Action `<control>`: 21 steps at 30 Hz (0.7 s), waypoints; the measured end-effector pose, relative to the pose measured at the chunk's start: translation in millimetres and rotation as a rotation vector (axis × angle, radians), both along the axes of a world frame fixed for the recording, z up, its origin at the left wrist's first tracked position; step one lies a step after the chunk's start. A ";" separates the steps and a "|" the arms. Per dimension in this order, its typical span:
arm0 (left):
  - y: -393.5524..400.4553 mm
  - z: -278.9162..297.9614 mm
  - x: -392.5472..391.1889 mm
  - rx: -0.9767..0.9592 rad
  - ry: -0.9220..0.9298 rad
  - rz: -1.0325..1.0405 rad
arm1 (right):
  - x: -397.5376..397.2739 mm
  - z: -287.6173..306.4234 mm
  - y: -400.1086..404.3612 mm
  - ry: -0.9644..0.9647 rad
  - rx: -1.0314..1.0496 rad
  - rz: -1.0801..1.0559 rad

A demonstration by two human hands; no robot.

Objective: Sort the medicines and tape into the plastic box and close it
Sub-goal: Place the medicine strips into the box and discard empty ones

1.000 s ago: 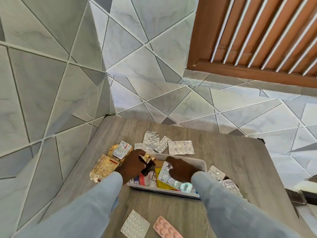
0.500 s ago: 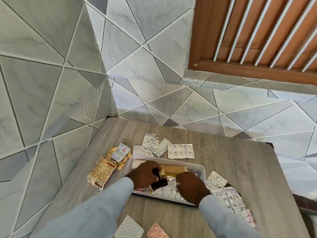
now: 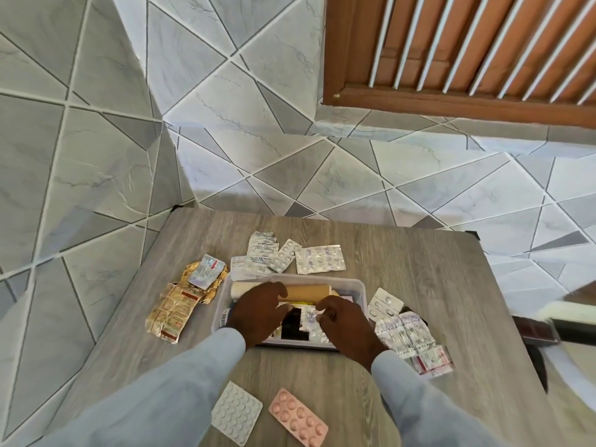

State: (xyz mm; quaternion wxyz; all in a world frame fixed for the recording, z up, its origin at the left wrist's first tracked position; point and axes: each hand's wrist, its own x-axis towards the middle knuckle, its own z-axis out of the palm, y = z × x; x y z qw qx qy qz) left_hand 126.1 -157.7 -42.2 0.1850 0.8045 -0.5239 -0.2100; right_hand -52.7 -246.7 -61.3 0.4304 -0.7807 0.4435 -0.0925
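The clear plastic box (image 3: 357, 283) stands open in the middle of the wooden table (image 3: 419, 272). Inside lie a tan tape roll (image 3: 308, 291), a white roll (image 3: 239, 290), a black pack (image 3: 292, 322) and several blister strips. My left hand (image 3: 258, 312) is inside the box, fingers spread over the contents beside the black pack. My right hand (image 3: 345, 324) pinches a silver blister strip (image 3: 310, 317) above the box's contents. Outside lie gold foil strips (image 3: 172, 312), silver blisters at the back (image 3: 319, 259), crumpled silver strips on the right (image 3: 403, 333), a white blister (image 3: 235, 411) and a pink blister (image 3: 298, 417).
The table stands in a corner of grey tiled walls (image 3: 96, 156). A brown slatted shutter (image 3: 467, 53) hangs at the upper right. A dark object (image 3: 535, 330) lies past the table's right edge. No lid for the box is in view.
My left hand has set the black pack down in the box and spread its fingers. My right hand has shifted a little right and now pinches a silver strip.
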 end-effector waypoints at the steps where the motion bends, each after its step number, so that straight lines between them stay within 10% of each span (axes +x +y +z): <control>1: 5.8 2.5 -0.1 -0.015 0.009 -0.006 | -1.6 0.9 8.1 -0.021 -0.006 -0.020; 9: 82.8 11.7 -12.2 -0.131 -0.016 -0.294 | -9.9 2.8 86.8 -0.063 -0.172 -0.201; 21: 180.0 -57.9 7.6 0.459 -0.244 -0.447 | -21.4 -35.1 194.4 0.631 -0.178 -0.033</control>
